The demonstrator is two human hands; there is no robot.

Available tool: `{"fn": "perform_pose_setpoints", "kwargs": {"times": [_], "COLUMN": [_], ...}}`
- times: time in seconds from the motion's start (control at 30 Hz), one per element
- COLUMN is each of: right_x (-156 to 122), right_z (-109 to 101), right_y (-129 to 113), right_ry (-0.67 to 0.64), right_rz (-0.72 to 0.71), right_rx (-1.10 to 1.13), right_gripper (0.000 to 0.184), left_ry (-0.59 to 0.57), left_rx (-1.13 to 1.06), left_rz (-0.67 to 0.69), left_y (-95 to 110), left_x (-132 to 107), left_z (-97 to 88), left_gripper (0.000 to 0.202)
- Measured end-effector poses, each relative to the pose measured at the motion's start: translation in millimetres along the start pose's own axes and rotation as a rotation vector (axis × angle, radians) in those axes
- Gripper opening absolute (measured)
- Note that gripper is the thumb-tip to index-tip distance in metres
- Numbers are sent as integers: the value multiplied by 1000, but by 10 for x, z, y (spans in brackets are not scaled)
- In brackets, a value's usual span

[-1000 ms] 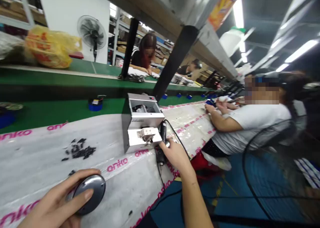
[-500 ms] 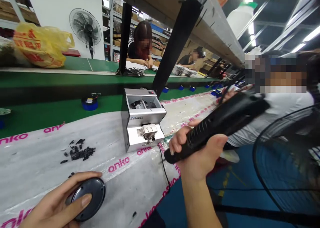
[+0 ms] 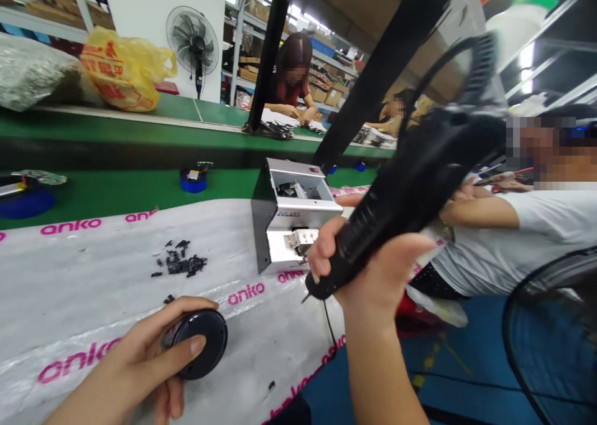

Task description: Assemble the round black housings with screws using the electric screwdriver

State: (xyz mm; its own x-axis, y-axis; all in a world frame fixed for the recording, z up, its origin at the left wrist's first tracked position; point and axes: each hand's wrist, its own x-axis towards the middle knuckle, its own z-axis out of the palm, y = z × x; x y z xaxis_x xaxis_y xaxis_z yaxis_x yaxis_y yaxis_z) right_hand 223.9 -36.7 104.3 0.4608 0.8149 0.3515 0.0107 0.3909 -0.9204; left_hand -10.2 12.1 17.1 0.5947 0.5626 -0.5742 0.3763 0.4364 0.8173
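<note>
My left hand (image 3: 135, 356) is closed round a flat, round black housing (image 3: 212, 344), with the thumb lying across its smooth face. In my right hand (image 3: 368, 275) is a black electric screwdriver (image 3: 382, 207), gripped by the barrel. Its thin bit points down and left, in the air to the right of the housing and apart from it. A cable curves from the tool's upper end. Beyond the left hand, a pile of small black pieces (image 3: 186, 264) lies on the plastic-covered bench (image 3: 107, 269). The screwdriver partly hides a silver screw-feeder machine (image 3: 298, 213).
Blue round units with small circuit boards, such as this one (image 3: 193, 181), sit on the green belt (image 3: 116, 191) behind the bench. A dark post (image 3: 382, 70) slants up past the machine. At right are a co-worker in a white shirt (image 3: 504, 238) and a fan guard (image 3: 513, 325).
The view has turned left, so the bench things sit farther right. The screwdriver has come left relative to the bench, tilts more steeply and now covers part of the machine. Both holds stay the same.
</note>
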Motion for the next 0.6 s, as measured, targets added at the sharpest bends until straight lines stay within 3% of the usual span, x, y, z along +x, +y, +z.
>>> {"fn": "perform_pose_setpoints", "kwargs": {"times": [0.1, 0.3, 0.47, 0.6], "right_x": [-228, -384, -388, -404], "right_z": [235, 621, 792, 833], "right_y": [-131, -59, 72, 145], "right_ry": [-41, -165, -137, -130], "right_rz": [8, -73, -94, -138], "right_rx": [51, 48, 80, 55], "right_gripper": [63, 22, 22, 41], "left_ry": [-51, -143, -127, -133], "left_rx": [-63, -151, -171, -179], "left_rz": [36, 149, 182, 212], "left_y": [-13, -36, -48, -83], "left_x": [0, -25, -41, -8], "left_z": [-11, -50, -45, -46], "left_gripper": [61, 35, 28, 27]}}
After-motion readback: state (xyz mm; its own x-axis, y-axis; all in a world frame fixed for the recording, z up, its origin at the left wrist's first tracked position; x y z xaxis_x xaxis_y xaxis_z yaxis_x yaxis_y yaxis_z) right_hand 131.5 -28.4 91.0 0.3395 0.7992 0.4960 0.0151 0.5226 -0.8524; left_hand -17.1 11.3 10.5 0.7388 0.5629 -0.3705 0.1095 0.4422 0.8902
